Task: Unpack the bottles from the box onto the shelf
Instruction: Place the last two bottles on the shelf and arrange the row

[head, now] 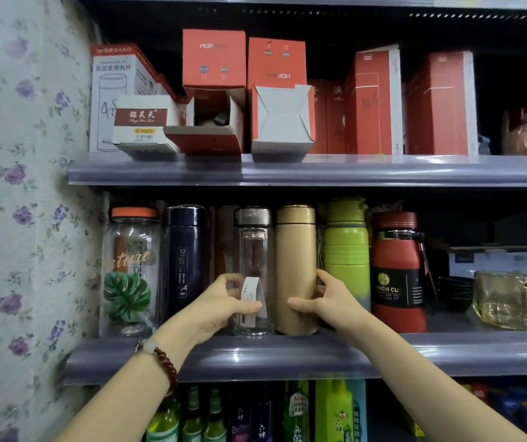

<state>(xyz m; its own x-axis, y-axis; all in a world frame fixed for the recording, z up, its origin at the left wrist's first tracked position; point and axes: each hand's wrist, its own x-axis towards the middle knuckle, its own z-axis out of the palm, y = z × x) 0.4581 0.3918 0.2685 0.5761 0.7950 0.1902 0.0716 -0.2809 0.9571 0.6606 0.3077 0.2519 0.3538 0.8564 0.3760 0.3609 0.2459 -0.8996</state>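
A clear glass bottle (252,250) with a silver cap stands upright on the middle shelf (287,352). My left hand (224,306) grips its lower part, fingers around a white paper label. Right beside it stands a gold bottle (295,250), and my right hand (322,301) holds its lower half, thumb in front and fingers behind. Two open red-and-white boxes (214,122) lie on the upper shelf (319,170) with their flaps facing me.
On the middle shelf stand a clear bottle with an orange lid (131,266), a navy flask (185,256), a green bottle (346,250), a red bottle (397,269) and a glass mug (504,298). Red boxes (440,100) line the upper shelf. A floral curtain (16,186) hangs left.
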